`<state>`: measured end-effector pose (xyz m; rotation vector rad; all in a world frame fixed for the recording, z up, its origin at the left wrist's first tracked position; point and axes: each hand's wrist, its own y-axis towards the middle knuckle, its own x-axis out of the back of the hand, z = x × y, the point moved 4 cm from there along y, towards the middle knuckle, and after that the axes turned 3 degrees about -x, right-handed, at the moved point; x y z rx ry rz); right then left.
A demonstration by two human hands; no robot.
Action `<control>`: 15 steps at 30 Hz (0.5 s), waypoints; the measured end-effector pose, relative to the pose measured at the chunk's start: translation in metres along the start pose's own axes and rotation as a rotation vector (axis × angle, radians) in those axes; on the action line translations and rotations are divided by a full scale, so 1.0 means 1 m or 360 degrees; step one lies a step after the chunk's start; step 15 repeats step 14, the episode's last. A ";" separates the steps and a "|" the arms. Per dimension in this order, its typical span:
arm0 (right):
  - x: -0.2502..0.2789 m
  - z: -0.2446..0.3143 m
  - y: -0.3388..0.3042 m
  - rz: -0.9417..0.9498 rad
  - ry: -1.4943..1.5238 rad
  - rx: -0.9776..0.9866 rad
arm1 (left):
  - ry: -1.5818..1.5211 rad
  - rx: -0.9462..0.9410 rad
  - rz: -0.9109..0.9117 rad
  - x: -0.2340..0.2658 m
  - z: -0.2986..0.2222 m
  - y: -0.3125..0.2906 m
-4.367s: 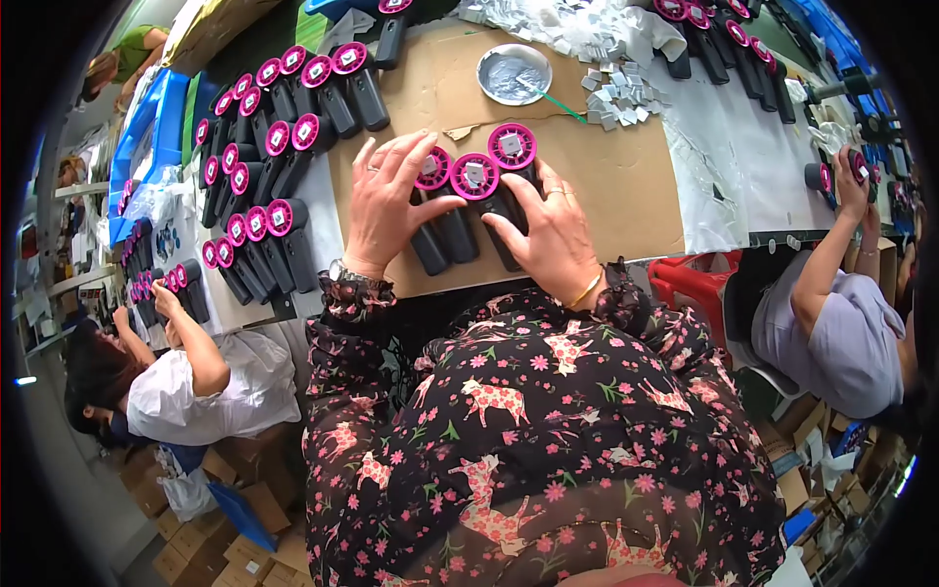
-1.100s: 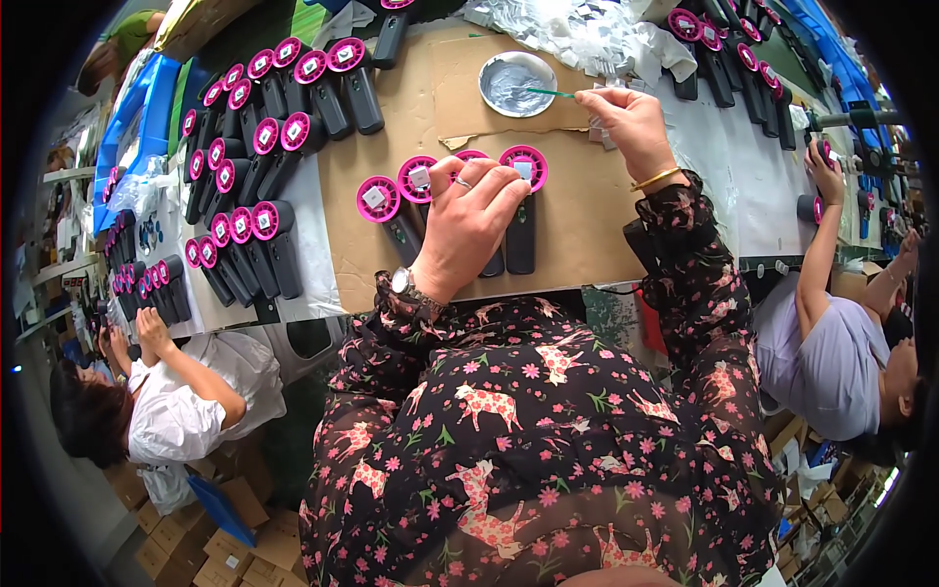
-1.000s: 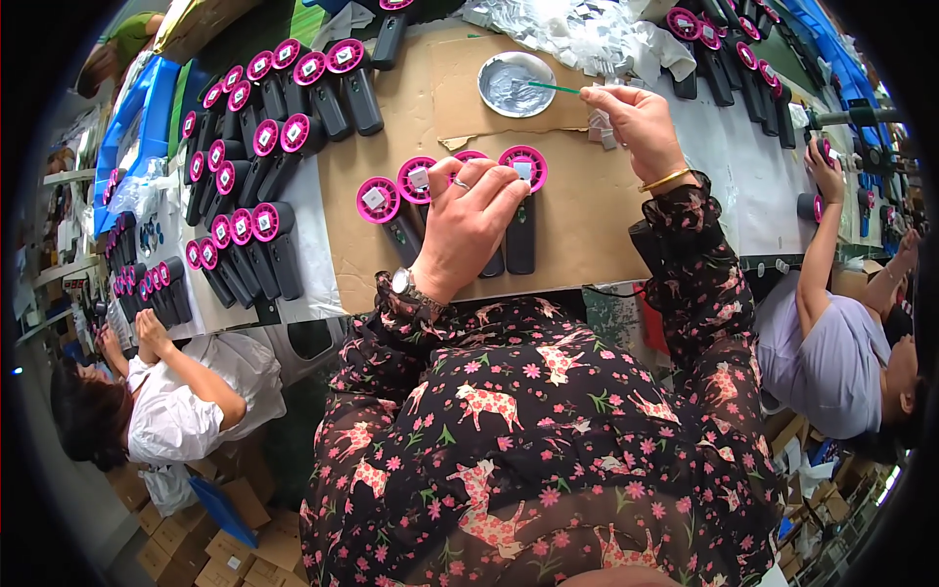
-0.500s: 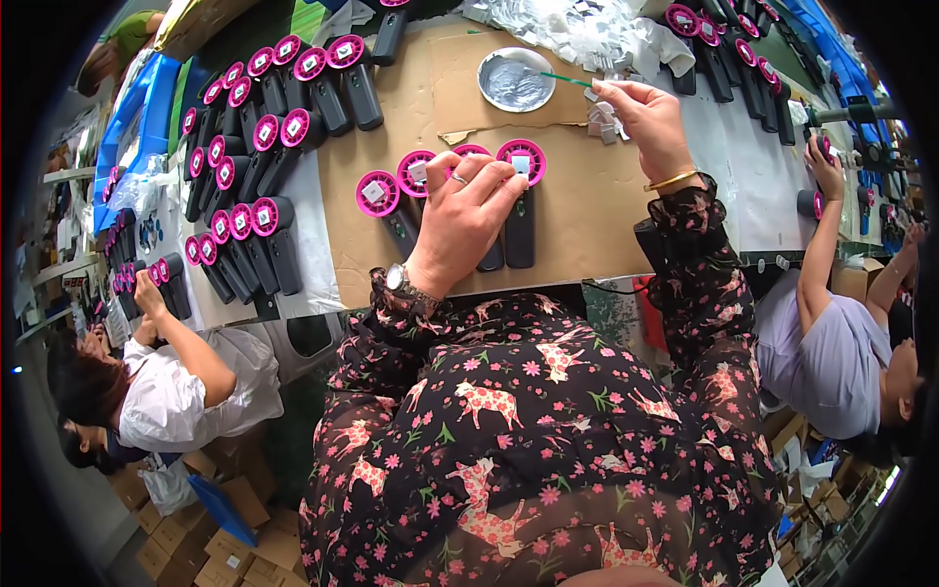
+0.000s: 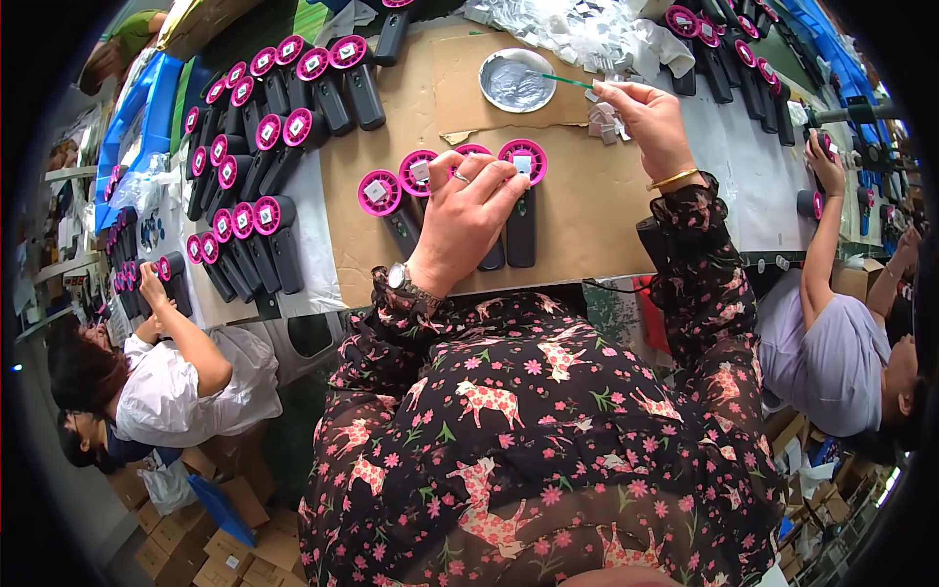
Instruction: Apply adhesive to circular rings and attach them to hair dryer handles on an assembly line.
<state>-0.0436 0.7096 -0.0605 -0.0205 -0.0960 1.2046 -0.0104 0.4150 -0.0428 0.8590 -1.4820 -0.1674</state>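
Observation:
Four-inch-like handheld devices, black-handled with round pink heads, lie in a short row before me. White squares sit on the leftmost head (image 5: 380, 193), the second head (image 5: 419, 170) and the rightmost head (image 5: 522, 161); my left hand (image 5: 468, 210) partly covers the third. That hand is closed, fingers bent together, fingertips beside the rightmost square; whatever they pinch is hidden. My right hand (image 5: 648, 122) pinches a thin green stick (image 5: 567, 79). The stick's far end reaches over the rim of a white bowl (image 5: 483, 86) holding grey paste (image 5: 520, 84).
The devices lie on a cardboard sheet (image 5: 597, 220). Many similar devices (image 5: 284, 235) stand in rows at the left, more at the far right. Small white pieces (image 5: 608, 122) lie by the bowl, with a large heap (image 5: 587, 34) behind. People work on both sides.
Both my hands keep nearly the same pose, and the stick stays at the bowl. The whole view has shifted slightly. At the left, a co-worker's arm has moved a little.

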 end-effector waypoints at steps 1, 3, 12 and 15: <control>0.001 0.003 -0.001 0.0033 0.0043 0.0011 | 0.0000 -0.0002 -0.0002 0.000 0.000 0.000; 0.003 0.007 -0.004 0.0096 0.0130 0.0031 | 0.0001 -0.0008 -0.0002 0.000 0.000 -0.001; 0.008 0.016 -0.003 0.0060 0.0137 -0.0041 | 0.0004 -0.0013 -0.0021 -0.002 0.004 -0.003; 0.009 0.011 -0.001 0.0101 0.0135 -0.0036 | 0.0006 -0.0009 -0.0011 -0.001 0.004 -0.002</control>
